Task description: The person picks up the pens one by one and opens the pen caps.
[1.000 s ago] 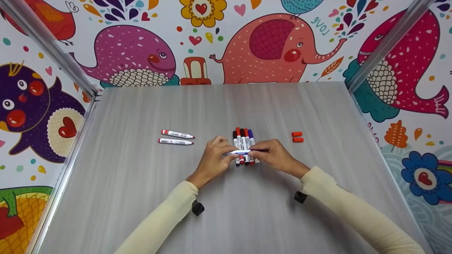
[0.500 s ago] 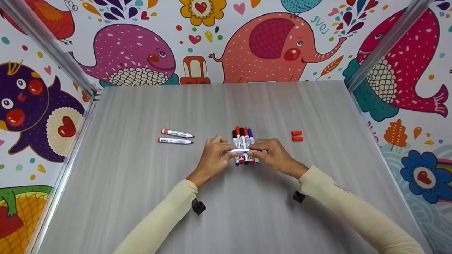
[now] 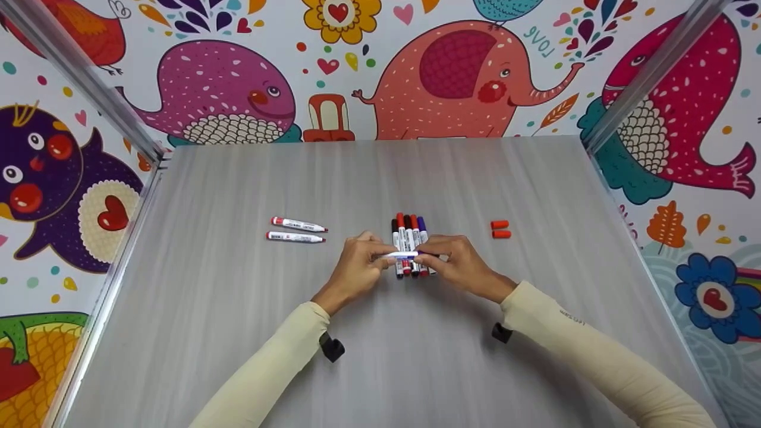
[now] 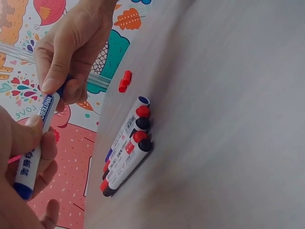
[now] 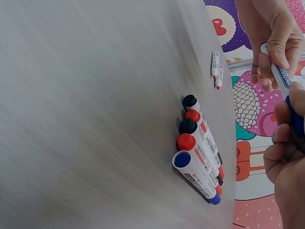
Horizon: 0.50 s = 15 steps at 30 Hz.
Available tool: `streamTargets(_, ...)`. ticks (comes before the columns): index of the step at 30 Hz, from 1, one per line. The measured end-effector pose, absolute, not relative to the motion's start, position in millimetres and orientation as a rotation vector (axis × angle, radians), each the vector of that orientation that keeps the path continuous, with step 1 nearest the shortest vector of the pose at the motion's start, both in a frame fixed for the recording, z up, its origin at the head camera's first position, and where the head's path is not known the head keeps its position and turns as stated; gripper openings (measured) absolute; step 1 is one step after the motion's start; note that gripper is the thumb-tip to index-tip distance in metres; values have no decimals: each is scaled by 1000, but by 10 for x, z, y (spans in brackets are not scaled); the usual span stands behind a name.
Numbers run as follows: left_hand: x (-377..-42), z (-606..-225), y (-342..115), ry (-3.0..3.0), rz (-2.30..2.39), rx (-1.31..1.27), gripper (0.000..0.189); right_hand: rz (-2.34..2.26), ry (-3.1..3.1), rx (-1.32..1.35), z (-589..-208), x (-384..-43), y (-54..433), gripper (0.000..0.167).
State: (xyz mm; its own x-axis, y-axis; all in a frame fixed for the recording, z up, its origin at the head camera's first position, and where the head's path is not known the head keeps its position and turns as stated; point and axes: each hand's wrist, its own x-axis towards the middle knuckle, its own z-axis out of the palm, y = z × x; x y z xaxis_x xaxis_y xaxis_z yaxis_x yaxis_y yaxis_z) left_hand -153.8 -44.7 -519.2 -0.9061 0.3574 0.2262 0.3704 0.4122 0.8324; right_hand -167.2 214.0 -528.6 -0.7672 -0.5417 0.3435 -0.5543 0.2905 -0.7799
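Starting at left, seeing two red pens (image 3: 299, 224) lying near each other on the table (image 3: 404, 368), bare tips pointing right. Going on, finding the left hand (image 3: 355, 261) gripping the blue marker (image 4: 31, 160) by its white barrel, between thumb and fingers. Reaching the middle, seeing this marker lying crosswise in the air above a row of pens (image 3: 407, 236) (counting five: black, red, black, red, blue). Next, meeting the right hand (image 3: 461, 261) pinching the same marker at its blue cap (image 5: 296, 118). Farther right, well apart, noticing two red caps (image 3: 500, 224) resting side by side.
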Motion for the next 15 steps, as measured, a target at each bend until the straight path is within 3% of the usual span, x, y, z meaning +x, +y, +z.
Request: streamTargets(15,-1518,-5134,-449,-2728,-1700,-572,20,1413,-2437,1109,-5324,-1644,2130,17)
